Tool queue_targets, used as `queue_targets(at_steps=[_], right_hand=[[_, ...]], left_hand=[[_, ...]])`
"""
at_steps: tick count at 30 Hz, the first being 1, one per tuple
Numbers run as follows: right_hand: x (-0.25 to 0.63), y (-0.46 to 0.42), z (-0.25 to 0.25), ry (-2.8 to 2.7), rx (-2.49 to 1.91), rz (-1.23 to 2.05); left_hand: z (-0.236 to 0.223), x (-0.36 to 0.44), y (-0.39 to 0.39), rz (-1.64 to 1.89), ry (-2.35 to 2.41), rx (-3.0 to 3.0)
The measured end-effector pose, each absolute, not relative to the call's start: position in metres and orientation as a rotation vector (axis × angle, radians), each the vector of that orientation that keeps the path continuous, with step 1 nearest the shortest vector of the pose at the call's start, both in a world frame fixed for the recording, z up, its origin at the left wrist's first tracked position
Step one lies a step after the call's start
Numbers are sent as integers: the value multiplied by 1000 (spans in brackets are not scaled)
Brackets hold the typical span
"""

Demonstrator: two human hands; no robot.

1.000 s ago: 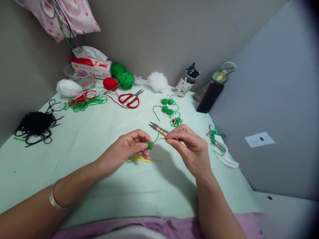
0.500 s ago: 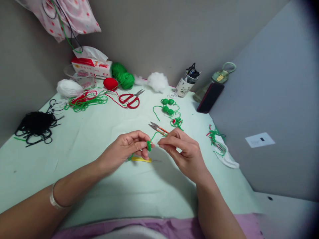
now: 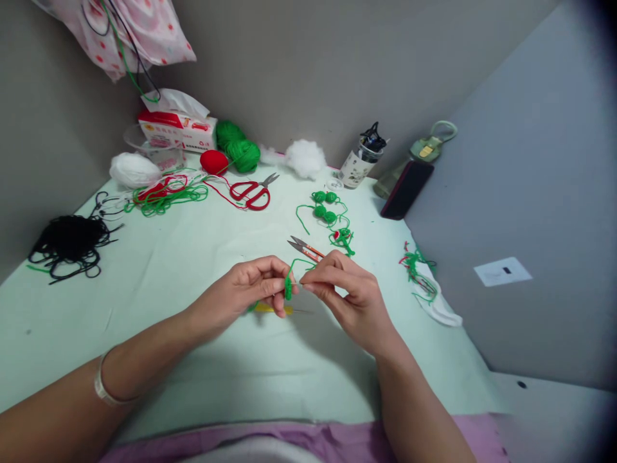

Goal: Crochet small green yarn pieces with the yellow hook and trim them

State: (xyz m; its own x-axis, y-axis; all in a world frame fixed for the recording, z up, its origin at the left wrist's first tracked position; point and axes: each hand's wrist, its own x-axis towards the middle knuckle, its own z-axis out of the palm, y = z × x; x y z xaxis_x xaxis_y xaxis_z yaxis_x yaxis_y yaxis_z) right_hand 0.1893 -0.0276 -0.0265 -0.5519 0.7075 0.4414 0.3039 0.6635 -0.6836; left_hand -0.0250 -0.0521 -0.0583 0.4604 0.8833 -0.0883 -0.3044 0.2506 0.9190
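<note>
My left hand pinches a small green crocheted piece between thumb and fingers. Facing it from the right, my right hand has its thumb and fingertips closed on a thin needle, whose other end meets the green piece. A strand of green yarn arcs from the top of the piece toward my right hand. Thread snips with orange handles lie just beyond my right fingers, partly covered. Under the left fingertips rests a yellow-handled tool with a thin metal shaft, probably a crochet hook; its tip is too small to make out.
Several green crocheted balls lie beyond the snips. Red-handled scissors, green yarn balls, white stuffing and a tissue pack stand farther back. Black yarn lies left; a phone leans against a bottle right.
My right hand has moved slightly left, nearer the green piece. The piece now looks more upright between my left fingers, and the yarn loop above it has shifted.
</note>
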Motion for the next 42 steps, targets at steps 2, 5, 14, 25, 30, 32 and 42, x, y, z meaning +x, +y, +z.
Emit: queue_targets(at_steps=[2,5,14,25,30,32,42], right_hand=[[187,-28,-28,-2136,-777,740],[184,-28,-31,-2118,-838,722],[176,-36,-40,-2025,-942,823],[171,-41,-43,-2345,-829,209],[172,-50,-33,-2089,-807,278],[173,-53,-27,-1890,-828,656],[218,-22,8,-1275,-871,1012]], left_hand=[[-58,-24,-52,899,692,990],[-58,-23,-52,899,712,928],[-62,-22,-51,972,869,918],[-58,-19,-51,911,959,983],[-59,-19,-49,876,991,1046],[-60,-19,-49,862,1004,1059],[-60,-19,-53,838,920,1041]])
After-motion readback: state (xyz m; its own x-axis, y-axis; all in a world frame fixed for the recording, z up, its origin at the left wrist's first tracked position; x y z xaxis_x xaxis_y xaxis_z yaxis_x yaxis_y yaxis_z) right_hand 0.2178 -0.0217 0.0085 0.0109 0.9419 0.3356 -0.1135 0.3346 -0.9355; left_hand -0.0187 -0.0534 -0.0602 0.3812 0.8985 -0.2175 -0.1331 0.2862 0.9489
